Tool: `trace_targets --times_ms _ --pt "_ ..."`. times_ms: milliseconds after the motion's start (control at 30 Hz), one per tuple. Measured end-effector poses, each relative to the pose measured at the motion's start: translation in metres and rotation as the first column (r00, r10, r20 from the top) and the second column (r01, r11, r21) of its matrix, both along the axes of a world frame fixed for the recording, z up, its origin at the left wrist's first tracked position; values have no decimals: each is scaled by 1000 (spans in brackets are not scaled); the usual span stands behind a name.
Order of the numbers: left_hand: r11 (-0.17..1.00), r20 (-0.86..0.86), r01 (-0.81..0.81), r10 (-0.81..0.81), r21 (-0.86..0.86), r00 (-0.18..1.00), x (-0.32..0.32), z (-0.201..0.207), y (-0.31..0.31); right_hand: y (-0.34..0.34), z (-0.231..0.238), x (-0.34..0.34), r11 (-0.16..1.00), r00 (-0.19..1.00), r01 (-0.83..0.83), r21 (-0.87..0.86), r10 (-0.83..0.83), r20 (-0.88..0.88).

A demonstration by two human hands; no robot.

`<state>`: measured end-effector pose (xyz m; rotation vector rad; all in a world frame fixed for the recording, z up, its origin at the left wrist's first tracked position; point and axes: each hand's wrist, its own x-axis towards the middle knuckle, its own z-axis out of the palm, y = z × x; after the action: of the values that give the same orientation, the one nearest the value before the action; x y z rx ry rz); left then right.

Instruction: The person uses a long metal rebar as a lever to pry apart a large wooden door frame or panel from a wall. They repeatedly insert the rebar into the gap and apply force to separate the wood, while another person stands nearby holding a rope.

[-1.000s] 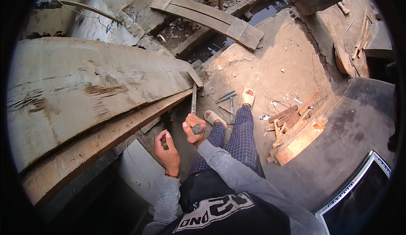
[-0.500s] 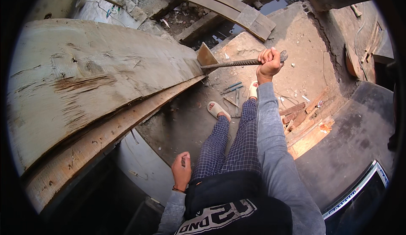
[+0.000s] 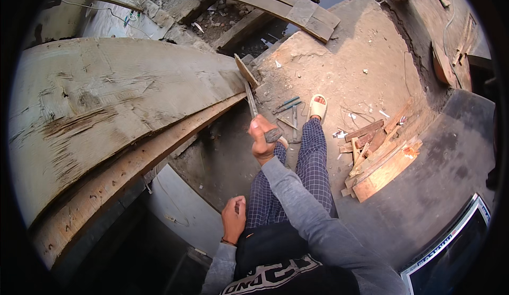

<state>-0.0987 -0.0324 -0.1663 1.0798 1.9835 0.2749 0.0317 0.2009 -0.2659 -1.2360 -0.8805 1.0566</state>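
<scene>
Initially, the left hand [image 3: 233,219] is located low, beside the checked trousers [image 3: 313,149], with its fingers curled inward; whether anything is held in it cannot be told. The right hand [image 3: 262,140] is positioned farther forward, with its fingers wrapped firmly around a metal bar [image 3: 251,100]. The blunt, dark end of the bar is exposed at the thumb side of the grip. The far end is directed away from the body and set at the end of a large wood panel [image 3: 122,93], close to a small board [image 3: 246,72] that is tilted there; contact between the bar and the small board cannot be confirmed. Along the near edge of the panel, a long timber [image 3: 132,162] is seated below it. Beneath the timber, a pale curved sheet [image 3: 183,202] is partly shaded. On the floor [image 3: 339,75], wood scraps [image 3: 383,159] are piled to the right of the sandal [image 3: 317,106], and pliers [image 3: 287,104] are laid to its left. Beyond these, planks [image 3: 265,0] are laid across a wet trench.
</scene>
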Motion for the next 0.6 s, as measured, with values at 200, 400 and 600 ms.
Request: trace_targets --times_ms 200,400,600 --pt "999 -40 -42 42 12 998 -6 1 8 -38 -29 -12 987 995 98 124 -93 -47" --pt "1000 -20 -2 2 -1 1000 5 -10 23 74 -89 140 916 799 361 -174 -400 -449" --pt "979 64 136 -147 151 987 64 -49 125 70 -146 157 952 834 259 -163 -306 -459"
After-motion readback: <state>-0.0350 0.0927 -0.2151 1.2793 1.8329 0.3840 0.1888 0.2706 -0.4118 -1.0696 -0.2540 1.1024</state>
